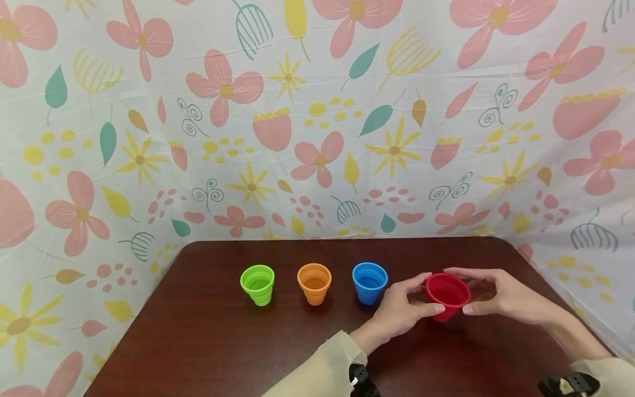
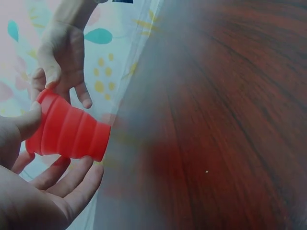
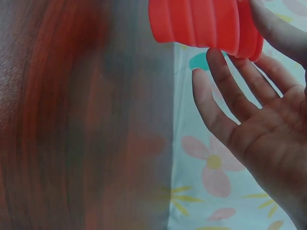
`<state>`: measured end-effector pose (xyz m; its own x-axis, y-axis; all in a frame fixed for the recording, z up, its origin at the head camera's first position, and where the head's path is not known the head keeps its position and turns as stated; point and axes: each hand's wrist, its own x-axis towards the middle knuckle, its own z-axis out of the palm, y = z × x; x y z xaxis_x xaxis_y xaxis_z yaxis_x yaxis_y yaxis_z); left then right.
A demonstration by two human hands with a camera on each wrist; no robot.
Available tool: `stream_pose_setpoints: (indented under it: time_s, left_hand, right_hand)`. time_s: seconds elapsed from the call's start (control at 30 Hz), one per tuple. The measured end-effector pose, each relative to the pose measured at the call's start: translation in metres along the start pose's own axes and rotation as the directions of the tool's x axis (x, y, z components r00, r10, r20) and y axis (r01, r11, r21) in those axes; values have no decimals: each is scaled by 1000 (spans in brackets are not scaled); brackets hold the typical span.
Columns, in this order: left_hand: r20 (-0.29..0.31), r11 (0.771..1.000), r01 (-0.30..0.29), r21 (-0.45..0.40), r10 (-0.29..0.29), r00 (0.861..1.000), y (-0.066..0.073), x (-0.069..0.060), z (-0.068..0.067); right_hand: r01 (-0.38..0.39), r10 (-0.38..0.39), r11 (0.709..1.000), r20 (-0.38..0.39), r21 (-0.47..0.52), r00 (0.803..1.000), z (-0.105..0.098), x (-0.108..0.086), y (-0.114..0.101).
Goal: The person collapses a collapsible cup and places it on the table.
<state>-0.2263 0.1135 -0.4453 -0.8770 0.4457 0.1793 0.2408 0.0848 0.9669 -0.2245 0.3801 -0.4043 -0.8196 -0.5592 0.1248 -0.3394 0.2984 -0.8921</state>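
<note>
A red ribbed cup (image 1: 448, 291), wide at the rim and narrow at the base, is held between both hands at the right part of the table. My left hand (image 1: 397, 310) grips its left side, thumb near the rim and fingers along the ribbed wall in the left wrist view. From the right, my right hand (image 1: 501, 292) holds the cup by the rim with thumb and fingertips; its lower fingers are spread apart in the right wrist view. Below the cup base (image 2: 103, 143), a gap shows above the table, with a red reflection on the surface.
A green cup (image 1: 259, 282), an orange cup (image 1: 315, 282) and a blue cup (image 1: 369, 281) stand upright in a row on the dark wooden table (image 1: 223, 342). The blue one is close to my left hand. A flower-patterned cloth (image 1: 317, 110) hangs behind and beside the table.
</note>
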Motion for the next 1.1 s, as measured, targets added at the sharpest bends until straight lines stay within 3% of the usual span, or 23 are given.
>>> stream_pose_setpoints:
  time_s: [0.23, 0.53, 0.83, 1.1]
  left_hand:
    - [42, 1000, -23, -14, 23, 999, 12, -5, -10]
    - [59, 999, -7, -54, 10, 998, 29, -11, -23]
    - [97, 998, -28, -65, 35, 995, 41, -23, -43]
    - [127, 994, -40, -98, 52, 991, 47, -35, -64]
  right_hand:
    - [27, -27, 999, -3, -20, 1000, 4, 0, -19]
    - [-47, 45, 998, -78, -30, 996, 9, 2, -38]
    - [46, -52, 997, -94, -61, 994, 24, 7, -57]
    - [57, -63, 997, -121, -54, 991, 43, 15, -68]
